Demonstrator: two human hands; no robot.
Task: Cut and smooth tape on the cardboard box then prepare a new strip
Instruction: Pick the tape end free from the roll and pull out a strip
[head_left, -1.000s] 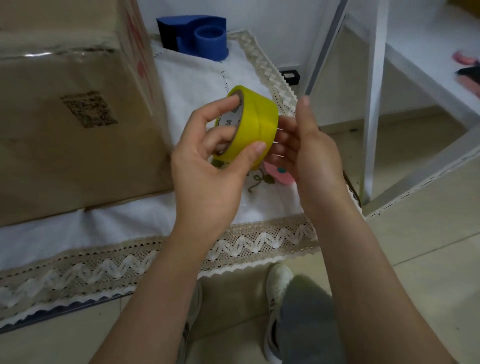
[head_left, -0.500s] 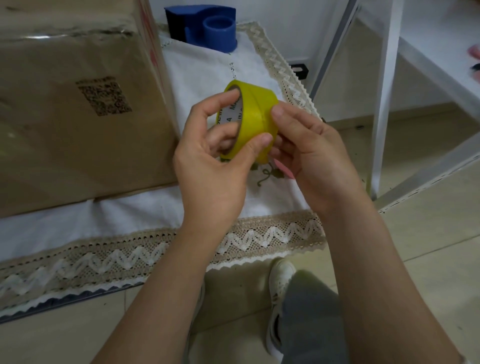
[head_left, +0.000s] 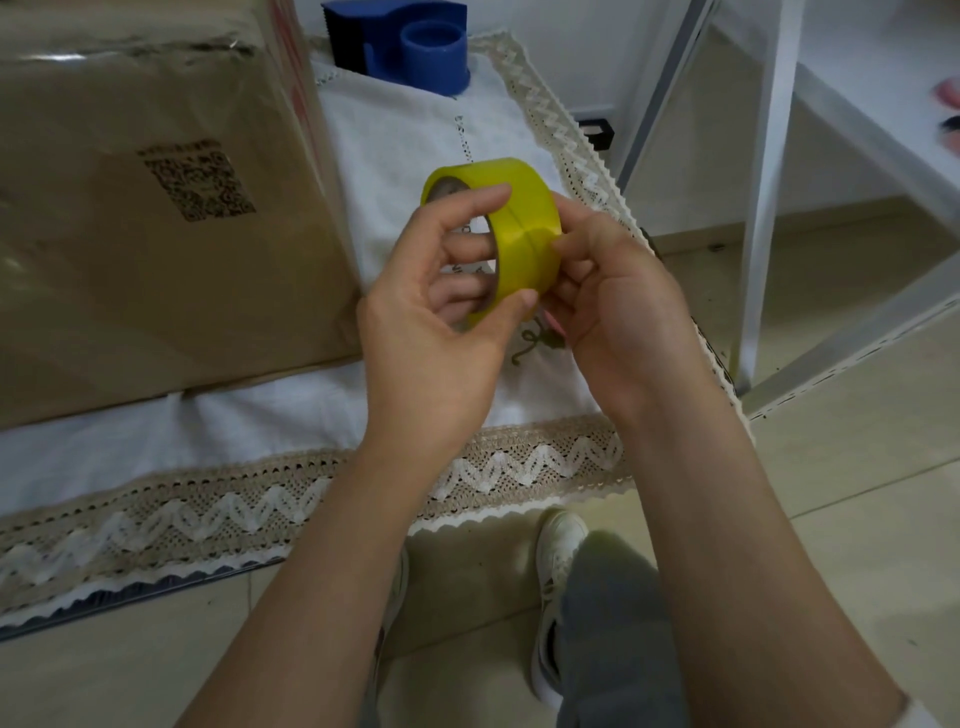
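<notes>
Since a moment ago the yellow roll of packing tape (head_left: 511, 236) has been turned so more of its outer band faces up, and the right hand (head_left: 618, 306) has closed in on it, fingertips (head_left: 558, 241) now pressed against the band where a faint seam runs across. The left hand (head_left: 441, 317) grips the roll, thumb under the lower rim and fingers through the core, holding it in the air above the white lace-edged cloth (head_left: 395, 135), just beside the big brown cardboard box (head_left: 156, 208).

I'd say the roll is light and stiff enough to hold by the core, but its band looks glossy and slick, so the loose end will likely be hard to find and wants a fingernail at that seam. Once lifted, the strip should be thin, floppy and quick to stick to itself.

A blue plastic tape dispenser (head_left: 415, 47) sits at the far end of the cloth, well apart. White metal frame legs (head_left: 761, 208) stand to the right. Nothing lies between the hands and the box.
</notes>
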